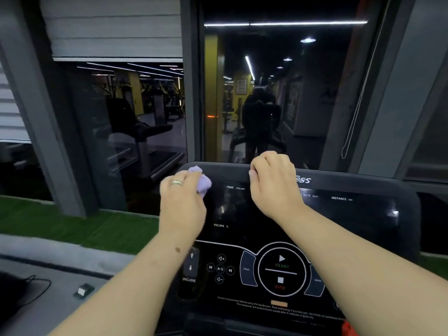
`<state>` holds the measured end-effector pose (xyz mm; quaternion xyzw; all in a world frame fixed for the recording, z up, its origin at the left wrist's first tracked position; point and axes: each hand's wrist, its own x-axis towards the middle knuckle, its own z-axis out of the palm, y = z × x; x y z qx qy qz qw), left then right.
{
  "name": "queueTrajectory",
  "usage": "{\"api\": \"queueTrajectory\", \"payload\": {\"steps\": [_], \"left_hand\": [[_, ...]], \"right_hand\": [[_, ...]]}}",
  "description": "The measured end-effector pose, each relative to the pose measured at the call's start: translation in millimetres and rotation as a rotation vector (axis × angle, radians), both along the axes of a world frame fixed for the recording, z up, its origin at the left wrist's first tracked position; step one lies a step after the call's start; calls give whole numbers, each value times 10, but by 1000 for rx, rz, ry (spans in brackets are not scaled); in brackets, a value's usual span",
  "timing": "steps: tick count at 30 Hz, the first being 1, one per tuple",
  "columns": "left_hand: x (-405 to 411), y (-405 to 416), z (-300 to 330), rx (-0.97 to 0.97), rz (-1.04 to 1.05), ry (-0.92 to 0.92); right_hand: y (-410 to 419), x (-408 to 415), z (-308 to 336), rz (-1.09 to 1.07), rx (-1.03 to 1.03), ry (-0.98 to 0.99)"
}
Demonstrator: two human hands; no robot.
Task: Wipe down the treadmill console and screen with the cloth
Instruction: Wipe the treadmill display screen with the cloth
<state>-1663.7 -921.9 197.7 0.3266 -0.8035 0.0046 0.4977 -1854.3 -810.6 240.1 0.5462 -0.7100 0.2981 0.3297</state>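
The black treadmill console [351, 187] fills the lower middle, with a dark screen [266, 214] above a panel of START and STOP buttons [281, 270]. My left hand [181, 204], wearing a ring, is shut on a bunched lilac cloth [202, 181] and presses it against the screen's upper left corner. My right hand [274, 183] rests with curled fingers over the console's top edge near the middle, gripping the rim. Both forearms reach in from the bottom of the view.
A large window [266, 93] right behind the console reflects the gym and a person. A grey pillar [43, 117] stands at left above a strip of green turf [72, 226]. A grey ledge [48, 287] with a cable and a small block lies at lower left.
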Motion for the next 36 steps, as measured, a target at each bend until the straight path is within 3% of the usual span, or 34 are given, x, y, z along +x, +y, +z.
{"api": "queueTrajectory", "payload": {"steps": [2, 5, 9, 10, 13, 15, 19, 21, 24, 29, 33, 36], "left_hand": [[-165, 240, -59, 68, 31, -62], [-257, 454, -160, -77, -45, -149], [-261, 256, -26, 23, 123, 104], [-356, 386, -53, 56, 124, 87], [-526, 746, -217, -29, -49, -114], [-384, 491, -115, -70, -118, -124], [-253, 306, -52, 86, 129, 93], [-429, 697, -179, 142, 51, 23], [-401, 703, -334, -59, -94, -139], [-67, 240, -201, 50, 163, 90], [-115, 735, -622, -2, 24, -106], [55, 267, -414, -7, 15, -108]], "right_hand": [[-12, 8, -7, -4, -10, 1], [0, -7, -10, 23, -20, 0], [13, -8, -5, 13, -8, -3], [2, 1, -8, 6, -13, -4], [-28, -16, -19, 4, -30, -2], [-16, -39, -29, 20, -27, 4], [-20, -41, -33, 4, -14, 9], [-45, -32, -41, -12, -30, 9], [-23, -42, -42, 1, -33, 28], [9, -8, -2, -6, -6, 16], [-1, -12, -28, 8, -27, 22], [4, -16, -37, 9, -28, 41]]}}
